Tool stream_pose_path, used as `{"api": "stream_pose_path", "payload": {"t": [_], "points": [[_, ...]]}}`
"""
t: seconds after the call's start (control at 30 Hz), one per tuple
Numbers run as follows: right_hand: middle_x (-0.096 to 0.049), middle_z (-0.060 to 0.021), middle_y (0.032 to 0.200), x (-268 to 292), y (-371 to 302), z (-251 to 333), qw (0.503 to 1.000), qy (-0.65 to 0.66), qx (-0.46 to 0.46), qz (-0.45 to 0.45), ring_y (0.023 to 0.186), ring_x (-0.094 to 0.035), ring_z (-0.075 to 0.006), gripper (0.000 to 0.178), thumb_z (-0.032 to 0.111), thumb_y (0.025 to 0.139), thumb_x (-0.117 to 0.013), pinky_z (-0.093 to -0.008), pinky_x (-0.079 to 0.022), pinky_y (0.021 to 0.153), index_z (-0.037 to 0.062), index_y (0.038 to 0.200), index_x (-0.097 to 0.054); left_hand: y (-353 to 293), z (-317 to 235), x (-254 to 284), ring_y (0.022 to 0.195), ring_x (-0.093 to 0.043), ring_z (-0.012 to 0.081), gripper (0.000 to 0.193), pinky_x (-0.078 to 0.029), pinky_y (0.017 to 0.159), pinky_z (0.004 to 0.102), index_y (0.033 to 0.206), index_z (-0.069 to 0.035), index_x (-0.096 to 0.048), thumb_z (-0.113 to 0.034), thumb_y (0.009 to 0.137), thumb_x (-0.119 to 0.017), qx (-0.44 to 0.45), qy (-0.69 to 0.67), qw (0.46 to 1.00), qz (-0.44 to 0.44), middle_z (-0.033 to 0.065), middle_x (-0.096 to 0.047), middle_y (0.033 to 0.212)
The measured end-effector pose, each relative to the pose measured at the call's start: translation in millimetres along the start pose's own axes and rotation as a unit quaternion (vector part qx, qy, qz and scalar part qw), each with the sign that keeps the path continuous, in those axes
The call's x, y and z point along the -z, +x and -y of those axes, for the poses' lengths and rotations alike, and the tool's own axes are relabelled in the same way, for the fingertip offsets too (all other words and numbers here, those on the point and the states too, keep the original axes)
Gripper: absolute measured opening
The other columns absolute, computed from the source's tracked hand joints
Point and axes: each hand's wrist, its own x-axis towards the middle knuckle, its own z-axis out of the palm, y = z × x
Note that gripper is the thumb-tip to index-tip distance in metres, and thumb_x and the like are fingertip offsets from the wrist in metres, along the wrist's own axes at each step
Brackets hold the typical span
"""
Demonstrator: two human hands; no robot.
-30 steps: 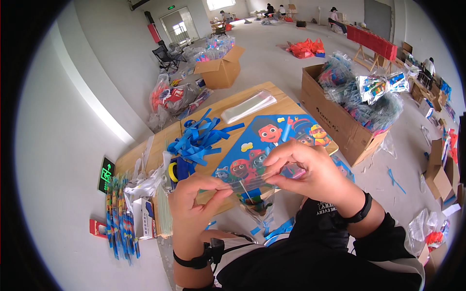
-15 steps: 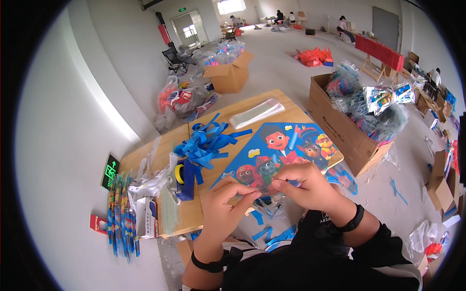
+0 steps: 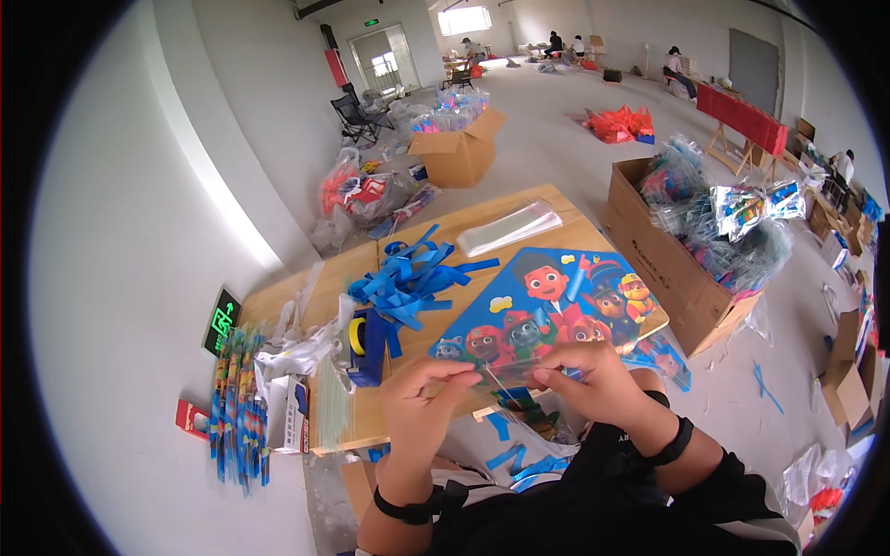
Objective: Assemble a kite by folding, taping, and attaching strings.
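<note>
My left hand [image 3: 428, 389] and my right hand [image 3: 586, 378] are raised over the table's near edge, a short gap apart. Thumb and forefinger of each are pinched on a clear plastic bag [image 3: 508, 382] stretched between them. A thin white line, perhaps a stick or string, slants through it. Below hangs a shiny, coloured lower part whose contents I cannot make out. Just beyond my hands, a blue kite sheet [image 3: 565, 306] printed with cartoon figures lies flat on the wooden table [image 3: 324, 287].
On the table are a heap of blue ribbon strips [image 3: 408, 278], a stack of clear sleeves [image 3: 510, 229], a blue tape dispenser [image 3: 371, 347] and thin pale rods [image 3: 332, 408]. A filled carton [image 3: 663, 259] stands at the right, another [image 3: 459, 159] beyond. Several people sit far off.
My hands have drawn slightly apart, and the plastic between them is more spread, with the thin white line now showing. The whole view has shifted a little.
</note>
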Motion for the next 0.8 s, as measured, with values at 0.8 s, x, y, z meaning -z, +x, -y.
{"api": "stream_pose_path", "payload": {"t": [0.8], "points": [[-0.073,-0.0132,0.091,-27,-41,-59,0.958,-0.064,-0.195,0.201,0.084,-0.07,-0.0186,0.025,0.012,0.091,-0.073,-0.032,-0.054,0.077,-0.0007,0.112,-0.071,-37,57,-39,0.106,-0.065,0.0112,0.048,-0.051,0.089,0.0253,0.136,0.005,-0.054,-0.012,0.095,-0.072,0.137,-0.203,0.968,0.052,0.013,-0.066,0.127]]}}
